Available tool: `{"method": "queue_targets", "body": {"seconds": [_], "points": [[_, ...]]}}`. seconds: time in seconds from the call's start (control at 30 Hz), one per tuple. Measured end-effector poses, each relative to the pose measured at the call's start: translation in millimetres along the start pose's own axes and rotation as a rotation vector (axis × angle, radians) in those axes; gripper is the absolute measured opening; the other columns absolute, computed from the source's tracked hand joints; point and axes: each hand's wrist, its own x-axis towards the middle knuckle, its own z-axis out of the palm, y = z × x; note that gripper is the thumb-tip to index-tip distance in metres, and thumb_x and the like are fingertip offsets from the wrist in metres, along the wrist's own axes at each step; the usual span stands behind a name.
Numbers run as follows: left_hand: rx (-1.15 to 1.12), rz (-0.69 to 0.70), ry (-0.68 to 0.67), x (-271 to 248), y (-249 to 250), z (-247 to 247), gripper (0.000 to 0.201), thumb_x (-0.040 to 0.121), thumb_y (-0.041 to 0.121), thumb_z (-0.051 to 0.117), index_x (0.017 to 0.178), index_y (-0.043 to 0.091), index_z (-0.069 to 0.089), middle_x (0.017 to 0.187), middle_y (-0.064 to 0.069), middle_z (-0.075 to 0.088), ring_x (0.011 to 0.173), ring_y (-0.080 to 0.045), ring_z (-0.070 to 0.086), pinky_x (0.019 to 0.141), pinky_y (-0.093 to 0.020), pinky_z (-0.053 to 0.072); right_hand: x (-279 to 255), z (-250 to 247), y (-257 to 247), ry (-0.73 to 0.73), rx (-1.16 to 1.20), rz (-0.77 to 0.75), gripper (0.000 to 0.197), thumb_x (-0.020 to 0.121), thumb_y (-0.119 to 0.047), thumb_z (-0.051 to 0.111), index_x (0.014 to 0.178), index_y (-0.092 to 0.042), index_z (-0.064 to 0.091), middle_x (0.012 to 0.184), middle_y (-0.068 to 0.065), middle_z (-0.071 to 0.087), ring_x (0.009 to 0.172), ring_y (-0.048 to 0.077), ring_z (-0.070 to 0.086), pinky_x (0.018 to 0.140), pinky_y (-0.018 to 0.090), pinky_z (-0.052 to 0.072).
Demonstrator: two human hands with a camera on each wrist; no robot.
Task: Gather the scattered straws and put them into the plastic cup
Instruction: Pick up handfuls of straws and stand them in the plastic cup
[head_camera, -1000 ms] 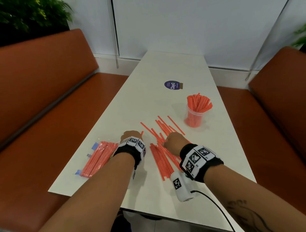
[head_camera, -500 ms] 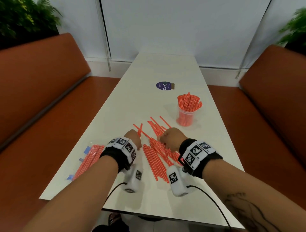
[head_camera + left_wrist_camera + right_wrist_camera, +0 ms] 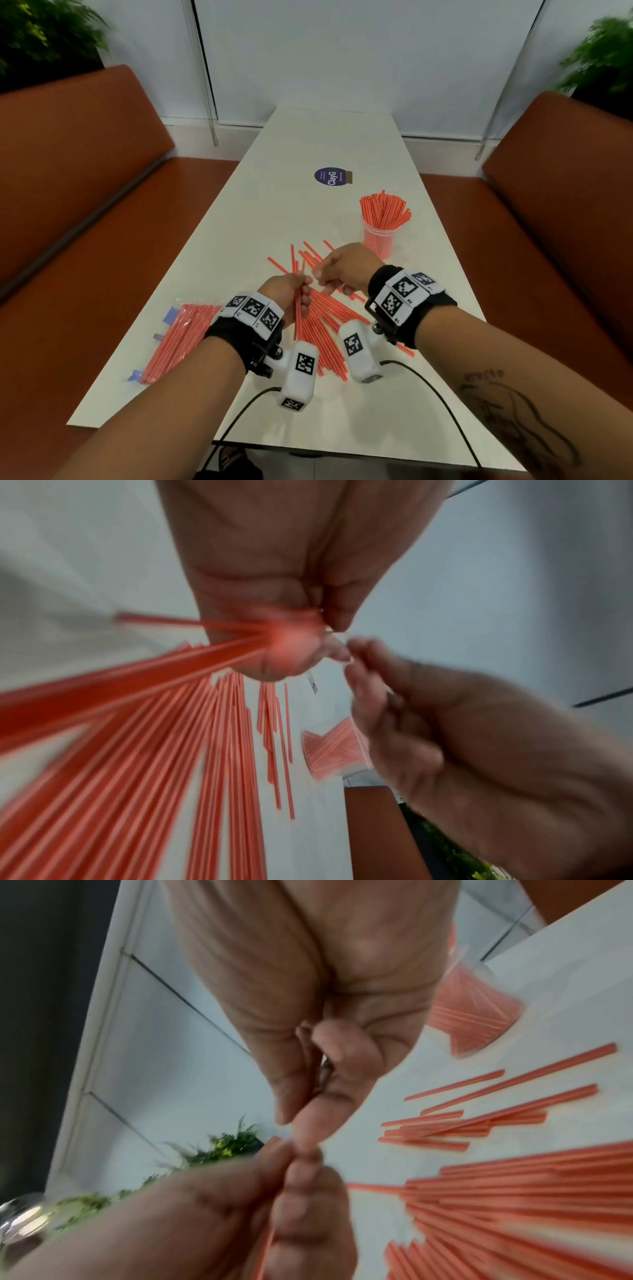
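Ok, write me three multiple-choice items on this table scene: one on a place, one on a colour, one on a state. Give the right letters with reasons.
1. Where does the plastic cup stand, seen from the head camera?
A. beyond the right hand, on the table's right side
B. on the left bench
C. at the table's near edge

2. What colour is the round sticker on the table?
A. yellow
B. dark purple
C. green

3. What is the left hand doing?
A. lying flat on the table
B. gripping a few straws
C. holding the cup

Answers:
1 A, the cup, full of straws, sits past the right hand toward the right edge.
2 B, the sticker is dark purple with white lettering.
3 B, the fingers are curled round thin red straws held above the loose straws.
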Motion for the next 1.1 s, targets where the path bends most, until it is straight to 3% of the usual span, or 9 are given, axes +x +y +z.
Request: {"method": "queue_targets", "body": {"seconds": [0.17, 0.3, 0.43, 0.53, 0.67, 0.7, 0.8, 0.97, 1.1], "points": [[-0.108, -0.001, 0.067, 10, 7, -17, 0.032, 0.100, 0.017, 0.032, 0.071, 0.012, 0.044, 0.044, 0.003, 0.040, 0.026, -0.004, 0.033, 0.033, -0.008, 0.030, 26, -9, 27, 0.079, -0.568, 0.072, 0.023, 0.082, -0.025, 0.068, 0.090, -0.003, 0.067, 0.089, 0.004, 0.068, 0.078, 0.016, 0.064, 0.076, 0.025, 0.054], [-0.095, -0.051, 0.039, 13, 11, -23, 0.031, 0.100, 0.022, 0.033, 0.072, 0.014, 0.044, 0.036, 0.007, 0.040, 0.025, -0.003, 0.028, 0.033, -0.006, 0.026, 30, 16, 43, -0.042, -0.870, 0.115, 0.049, 0.079, -0.042, 0.070, 0.057, -0.012, 0.037, 0.060, -0.002, 0.042, 0.052, 0.011, 0.040, 0.053, 0.022, 0.038], [-0.093, -0.056, 0.050, 16, 8, -27, 0.031, 0.100, 0.022, 0.035, 0.071, 0.014, 0.045, 0.040, 0.006, 0.039, 0.027, -0.004, 0.029, 0.034, -0.006, 0.025, 33, 24, 40, -0.098, -1.007, 0.077, 0.037, 0.087, -0.030, 0.064, 0.065, -0.005, 0.047, 0.065, 0.001, 0.044, 0.062, 0.016, 0.047, 0.068, 0.027, 0.043], [-0.107, -0.076, 0.058, 17, 2, -29, 0.028, 0.099, 0.020, 0.036, 0.073, 0.014, 0.045, 0.040, 0.005, 0.040, 0.026, -0.004, 0.030, 0.033, -0.007, 0.026, 35, 27, 38, -0.140, -1.063, 0.075, 0.040, 0.092, -0.024, 0.057, 0.059, -0.008, 0.040, 0.061, 0.000, 0.039, 0.059, 0.015, 0.044, 0.062, 0.024, 0.042], [-0.104, -0.090, 0.061, 17, -4, -28, 0.027, 0.098, 0.020, 0.037, 0.073, 0.014, 0.046, 0.041, 0.006, 0.040, 0.026, -0.003, 0.030, 0.033, -0.007, 0.026, 35, 31, 38, -0.253, -1.136, 0.081, 0.026, 0.098, -0.017, 0.042, 0.096, 0.002, 0.060, 0.073, 0.003, 0.042, 0.076, 0.019, 0.046, 0.073, 0.028, 0.046], [-0.103, -0.091, 0.063, 16, -5, -27, 0.027, 0.099, 0.020, 0.036, 0.074, 0.014, 0.046, 0.044, 0.005, 0.039, 0.025, -0.003, 0.030, 0.033, -0.007, 0.026, 35, 33, 38, -0.264, -1.151, 0.094, 0.026, 0.099, -0.014, 0.039, 0.089, 0.000, 0.059, 0.070, 0.003, 0.040, 0.071, 0.019, 0.045, 0.066, 0.027, 0.044], [-0.096, -0.089, 0.066, 14, -6, -26, 0.027, 0.099, 0.019, 0.035, 0.075, 0.014, 0.046, 0.053, 0.003, 0.037, 0.025, -0.003, 0.029, 0.033, -0.006, 0.026, 33, 33, 39, -0.223, -1.160, 0.108, 0.037, 0.097, -0.007, 0.037, 0.060, -0.011, 0.036, 0.063, 0.001, 0.033, 0.053, 0.012, 0.033, 0.052, 0.021, 0.033], [-0.091, -0.034, 0.057, 13, -4, -16, 0.029, 0.100, 0.023, 0.035, 0.077, 0.012, 0.047, 0.059, 0.002, 0.035, 0.024, -0.003, 0.031, 0.033, -0.007, 0.027, 24, 0, 30, -0.104, -0.811, 0.133, 0.021, 0.098, -0.017, 0.042, 0.084, -0.004, 0.052, 0.068, 0.002, 0.044, 0.058, 0.014, 0.043, 0.053, 0.021, 0.037], [-0.035, 0.011, 0.044, 11, -1, 2, 0.032, 0.097, 0.036, 0.041, 0.080, 0.012, 0.052, 0.061, 0.002, 0.040, 0.033, -0.004, 0.032, 0.034, -0.012, 0.027, 18, -28, 10, -0.028, -0.344, 0.077, 0.026, 0.094, -0.021, 0.050, 0.068, -0.017, 0.049, 0.064, -0.001, 0.049, 0.053, 0.012, 0.046, 0.052, 0.023, 0.041]]}}
